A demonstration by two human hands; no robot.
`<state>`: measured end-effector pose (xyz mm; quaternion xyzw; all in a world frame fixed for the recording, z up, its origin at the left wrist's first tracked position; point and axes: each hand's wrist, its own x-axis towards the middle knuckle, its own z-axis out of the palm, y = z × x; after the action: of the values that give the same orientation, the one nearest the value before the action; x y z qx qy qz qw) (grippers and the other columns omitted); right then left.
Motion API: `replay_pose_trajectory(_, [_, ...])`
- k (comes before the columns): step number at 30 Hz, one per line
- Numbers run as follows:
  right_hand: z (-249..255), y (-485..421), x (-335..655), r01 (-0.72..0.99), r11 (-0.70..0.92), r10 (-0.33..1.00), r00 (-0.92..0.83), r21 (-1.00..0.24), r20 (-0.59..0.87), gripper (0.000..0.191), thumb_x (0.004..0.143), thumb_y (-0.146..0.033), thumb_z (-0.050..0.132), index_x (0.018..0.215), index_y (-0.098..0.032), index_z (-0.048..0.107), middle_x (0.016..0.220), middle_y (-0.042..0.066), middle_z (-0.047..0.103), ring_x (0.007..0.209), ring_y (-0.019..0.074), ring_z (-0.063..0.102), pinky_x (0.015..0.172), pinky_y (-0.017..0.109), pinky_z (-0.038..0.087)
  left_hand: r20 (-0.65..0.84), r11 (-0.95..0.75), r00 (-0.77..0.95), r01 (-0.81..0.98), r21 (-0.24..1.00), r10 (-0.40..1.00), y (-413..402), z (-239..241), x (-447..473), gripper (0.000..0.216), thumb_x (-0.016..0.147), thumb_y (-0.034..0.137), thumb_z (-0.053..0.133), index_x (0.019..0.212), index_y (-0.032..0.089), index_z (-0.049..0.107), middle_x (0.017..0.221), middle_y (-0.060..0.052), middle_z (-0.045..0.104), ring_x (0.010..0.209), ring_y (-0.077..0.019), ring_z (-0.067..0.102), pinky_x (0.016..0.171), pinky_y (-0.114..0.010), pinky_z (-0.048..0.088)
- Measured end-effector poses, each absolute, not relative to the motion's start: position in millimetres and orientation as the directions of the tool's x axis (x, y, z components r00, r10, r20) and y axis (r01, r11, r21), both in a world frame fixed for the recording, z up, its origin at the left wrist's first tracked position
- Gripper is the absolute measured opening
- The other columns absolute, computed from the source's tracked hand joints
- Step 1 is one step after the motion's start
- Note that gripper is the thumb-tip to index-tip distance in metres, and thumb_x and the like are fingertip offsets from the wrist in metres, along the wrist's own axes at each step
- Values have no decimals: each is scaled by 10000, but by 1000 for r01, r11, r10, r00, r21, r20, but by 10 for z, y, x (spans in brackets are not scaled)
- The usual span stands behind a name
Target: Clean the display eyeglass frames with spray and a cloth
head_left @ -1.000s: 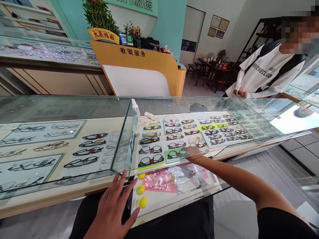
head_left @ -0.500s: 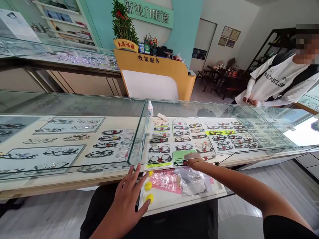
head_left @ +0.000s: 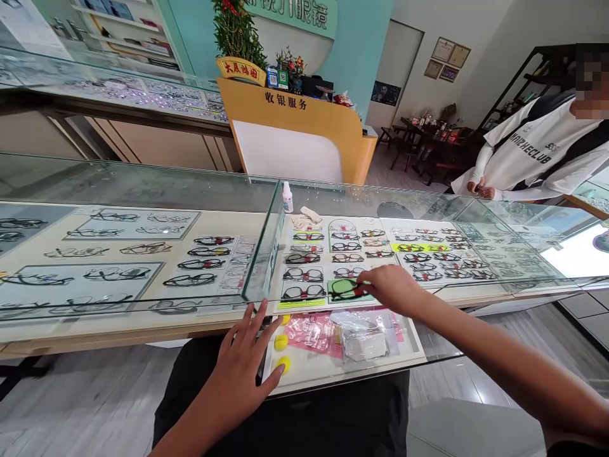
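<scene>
My right hand (head_left: 390,285) pinches the right side of a pair of dark-framed eyeglasses (head_left: 346,291) with a red tag. The glasses are over a green card (head_left: 333,284) at the front of the glass display case; whether they touch it I cannot tell. More tagged eyeglasses (head_left: 303,292) lie in rows left of and behind my hand. My left hand (head_left: 245,362) is open, fingers spread, at the counter's front edge beside the open drawer (head_left: 328,379). Pink and clear plastic packets (head_left: 364,339) and yellow round pieces (head_left: 281,343) lie in that drawer.
An upright glass divider (head_left: 262,254) splits the display case left of my right hand. A spray bottle (head_left: 288,198) and a crumpled cloth (head_left: 307,218) are toward the back. Beyond stands a wooden cashier desk (head_left: 295,139). A person in a white shirt (head_left: 533,146) stands at the far right.
My right hand has risen and shifted slightly right, and more of the held eyeglasses now shows. My left hand stays spread in nearly the same place. The view has tilted slightly.
</scene>
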<state>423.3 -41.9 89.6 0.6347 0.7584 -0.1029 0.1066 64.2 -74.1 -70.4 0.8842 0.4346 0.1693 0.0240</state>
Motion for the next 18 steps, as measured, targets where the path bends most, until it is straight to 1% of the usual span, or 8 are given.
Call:
replay_pose_trajectory(3, [863,-263,4389,989,133,965,-113,71,-239,297,1105,-370,532,1178,-285,807,1072,88,846,996,288,792,753,303,472,261,-617,566,763,193,782,-737,-705,644,714,1007,515,577,1679,341,412,1858,-74,132,1680,-432,227,1241,-619,375])
replay_pose_trajectory(7, [676,-179,4490,987,120,964,-88,112,-251,288,1105,-362,537,1177,-268,799,1080,100,844,982,283,793,768,305,485,259,-615,565,765,192,783,-728,-716,636,718,1003,519,582,1678,332,426,1856,-79,135,1673,-447,238,1244,-622,372])
replay_pose_trajectory(11, [587,-137,4526,987,116,965,-85,114,-246,311,1113,-342,506,1205,-264,793,1116,99,844,1009,284,796,791,317,505,257,-620,571,762,186,779,-728,-709,632,719,1005,524,585,1679,328,429,1858,-78,127,1668,-454,248,1240,-625,376])
replay_pose_trajectory(15, [714,-222,4456,989,93,974,-67,116,-216,364,1111,-412,508,1351,-260,735,1187,117,834,1076,310,791,815,338,533,260,-627,578,757,182,774,-741,-683,638,723,1010,518,582,1686,326,412,1859,-80,119,1674,-448,235,1244,-621,375])
replay_pose_trajectory(17, [782,-361,4343,989,123,973,-104,86,-205,384,1110,-427,505,1396,-267,704,1192,116,833,1072,314,794,819,344,540,255,-623,575,760,183,777,-753,-667,645,725,1012,510,580,1690,325,402,1858,-86,120,1678,-442,228,1251,-618,370])
replay_pose_trajectory(18, [786,-446,4271,985,161,964,-145,57,-224,377,1109,-423,502,1387,-273,707,1182,111,835,1062,313,797,822,346,542,250,-619,573,763,186,781,-759,-658,649,724,1014,505,578,1691,324,398,1858,-88,123,1679,-438,225,1254,-615,368])
